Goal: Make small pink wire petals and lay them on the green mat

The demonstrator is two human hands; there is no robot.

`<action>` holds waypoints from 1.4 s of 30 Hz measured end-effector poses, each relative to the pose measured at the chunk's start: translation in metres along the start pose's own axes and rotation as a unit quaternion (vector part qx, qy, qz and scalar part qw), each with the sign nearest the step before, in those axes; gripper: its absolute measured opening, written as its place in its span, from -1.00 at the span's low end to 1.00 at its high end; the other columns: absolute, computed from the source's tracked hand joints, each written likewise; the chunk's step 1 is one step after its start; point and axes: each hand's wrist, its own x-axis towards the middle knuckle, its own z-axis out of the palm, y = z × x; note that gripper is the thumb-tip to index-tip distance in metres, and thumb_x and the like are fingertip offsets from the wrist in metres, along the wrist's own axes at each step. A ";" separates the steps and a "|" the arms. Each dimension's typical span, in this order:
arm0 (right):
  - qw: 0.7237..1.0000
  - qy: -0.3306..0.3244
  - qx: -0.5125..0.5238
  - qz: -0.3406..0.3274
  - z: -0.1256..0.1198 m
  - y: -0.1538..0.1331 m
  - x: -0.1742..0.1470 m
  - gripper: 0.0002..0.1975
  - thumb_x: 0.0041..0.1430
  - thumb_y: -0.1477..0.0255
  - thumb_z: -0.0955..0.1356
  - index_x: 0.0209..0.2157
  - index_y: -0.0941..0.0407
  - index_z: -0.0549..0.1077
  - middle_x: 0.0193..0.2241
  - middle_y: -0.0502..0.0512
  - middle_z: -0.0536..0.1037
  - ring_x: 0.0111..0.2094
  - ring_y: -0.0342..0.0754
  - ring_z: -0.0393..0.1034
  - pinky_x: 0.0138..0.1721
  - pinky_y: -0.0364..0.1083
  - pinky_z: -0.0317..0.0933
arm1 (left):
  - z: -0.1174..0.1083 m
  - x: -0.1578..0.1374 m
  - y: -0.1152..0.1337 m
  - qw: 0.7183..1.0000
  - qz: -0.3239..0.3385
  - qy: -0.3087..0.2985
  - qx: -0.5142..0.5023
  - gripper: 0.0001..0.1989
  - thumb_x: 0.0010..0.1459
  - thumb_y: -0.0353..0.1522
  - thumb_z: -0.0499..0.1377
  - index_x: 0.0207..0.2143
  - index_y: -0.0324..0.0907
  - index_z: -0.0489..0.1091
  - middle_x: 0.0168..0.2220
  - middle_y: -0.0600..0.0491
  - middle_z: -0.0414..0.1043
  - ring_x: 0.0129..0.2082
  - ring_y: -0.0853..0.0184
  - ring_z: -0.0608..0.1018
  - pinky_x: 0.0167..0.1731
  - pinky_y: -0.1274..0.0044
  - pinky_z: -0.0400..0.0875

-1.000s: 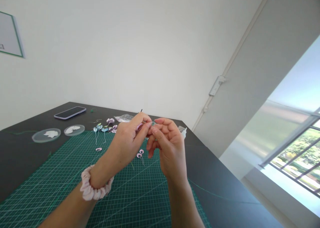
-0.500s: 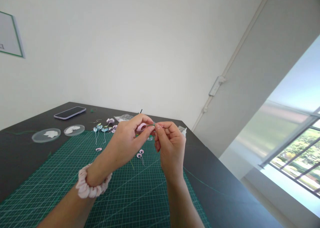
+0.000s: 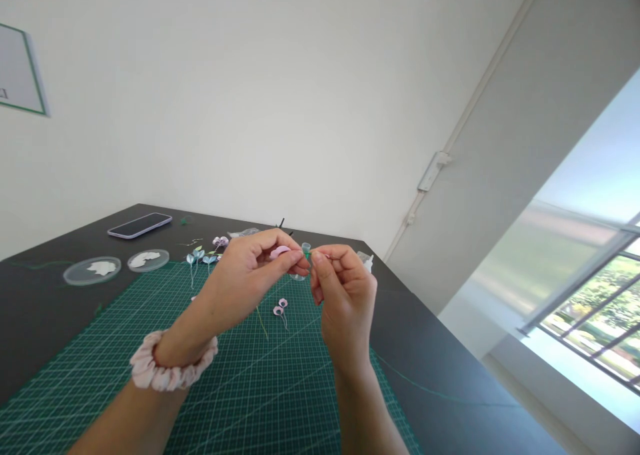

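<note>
My left hand point(image 3: 253, 262), with a pale pink scrunchie point(image 3: 170, 368) at the wrist, is closed in a pinch on a small pink flower point(image 3: 280, 251). Its fingers partly cover the petals. Just to the right, my right hand point(image 3: 347, 292) pinches a thin green thread point(image 3: 309, 254) between thumb and forefinger, at the flower's stem. Both hands are raised over the green cutting mat point(image 3: 270, 388), fingertips close together. On the mat below lies a pair of small pink blossoms point(image 3: 280, 307) on thin stems.
Light blue leaves point(image 3: 197, 256) and purple flowers point(image 3: 220, 242) lie behind my left hand. Two clear dishes point(image 3: 93, 270) hold white pieces. A phone point(image 3: 140, 225) rests at the back left. A small clear container point(image 3: 305, 248) and a white-tipped bottle point(image 3: 369, 263) stand beyond my hands.
My left hand has moved slightly left and turned, tilting the flower so less of its inside shows. My right hand has shifted a little right, and the gap between the fingertips is wider.
</note>
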 end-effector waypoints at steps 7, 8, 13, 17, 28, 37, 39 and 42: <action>0.998 -0.005 -0.054 -0.018 -0.003 -0.002 -0.001 -0.91 0.16 0.49 0.32 -0.44 0.12 0.41 -0.68 -0.14 0.30 -0.69 -0.26 0.09 -0.69 -0.22 -0.01 | -0.006 0.002 -0.004 1.000 0.019 -0.014 0.000 -0.85 0.11 -0.30 0.17 -0.31 -0.17 0.47 -0.36 0.02 0.58 -0.34 0.32 0.61 -0.32 0.54 0.53; 0.998 -0.007 -0.057 -0.021 -0.002 -0.002 -0.001 -0.91 0.16 0.49 0.32 -0.44 0.11 0.40 -0.68 -0.14 0.30 -0.69 -0.26 0.09 -0.69 -0.22 -0.02 | -0.006 0.002 -0.004 1.000 0.025 -0.011 0.010 -0.85 0.11 -0.30 0.17 -0.32 -0.17 0.47 -0.36 0.02 0.57 -0.35 0.33 0.60 -0.34 0.54 0.52; 0.995 -0.011 -0.086 -0.045 0.001 0.000 -0.002 -0.90 0.17 0.48 0.31 -0.44 0.13 0.40 -0.70 -0.16 0.25 -0.69 -0.25 0.05 -0.68 -0.23 -0.04 | -0.004 0.002 -0.006 0.994 0.046 0.005 0.103 -0.83 0.13 -0.29 0.14 -0.43 -0.16 0.47 -0.43 0.04 0.54 -0.42 0.35 0.53 -0.41 0.54 0.43; 0.993 -0.008 -0.104 -0.055 0.001 0.002 -0.002 -0.89 0.18 0.48 0.31 -0.43 0.13 0.41 -0.68 -0.14 0.28 -0.67 -0.24 0.08 -0.67 -0.22 -0.02 | -0.004 0.000 -0.007 0.991 0.053 0.006 0.119 -0.81 0.15 -0.29 0.12 -0.45 -0.16 0.46 -0.40 0.05 0.53 -0.39 0.35 0.52 -0.35 0.53 0.40; 0.990 0.003 -0.116 -0.085 0.002 0.005 -0.002 -0.90 0.17 0.51 0.33 -0.42 0.12 0.45 -0.66 -0.11 0.36 -0.65 -0.23 0.15 -0.64 -0.21 0.08 | 0.002 0.001 -0.006 0.999 0.016 0.025 0.025 -0.85 0.11 -0.30 0.16 -0.42 -0.19 0.47 -0.41 0.05 0.53 -0.36 0.35 0.55 -0.30 0.53 0.44; 0.989 0.007 -0.122 -0.088 0.003 0.009 -0.002 -0.91 0.17 0.49 0.33 -0.41 0.11 0.47 -0.65 -0.11 0.39 -0.64 -0.22 0.20 -0.62 -0.20 0.14 | 0.002 0.002 -0.006 1.000 0.004 0.020 0.016 -0.83 0.08 -0.30 0.15 -0.46 -0.22 0.44 -0.47 0.05 0.48 -0.43 0.37 0.50 -0.39 0.54 0.41; 0.990 0.008 -0.116 -0.081 0.004 0.008 -0.002 -0.92 0.16 0.49 0.34 -0.41 0.11 0.46 -0.68 -0.14 0.33 -0.65 -0.23 0.16 -0.63 -0.21 0.11 | 0.002 0.002 -0.006 1.000 0.005 0.021 0.020 -0.82 0.09 -0.30 0.15 -0.47 -0.22 0.44 -0.48 0.05 0.48 -0.43 0.38 0.49 -0.40 0.54 0.40; 0.993 0.008 -0.101 -0.068 0.003 0.005 -0.001 -0.94 0.14 0.50 0.34 -0.42 0.11 0.43 -0.71 -0.17 0.28 -0.67 -0.24 0.11 -0.65 -0.22 0.06 | 0.002 0.002 -0.006 1.000 0.004 0.017 0.015 -0.83 0.08 -0.31 0.15 -0.48 -0.21 0.43 -0.49 0.06 0.47 -0.45 0.39 0.48 -0.41 0.55 0.40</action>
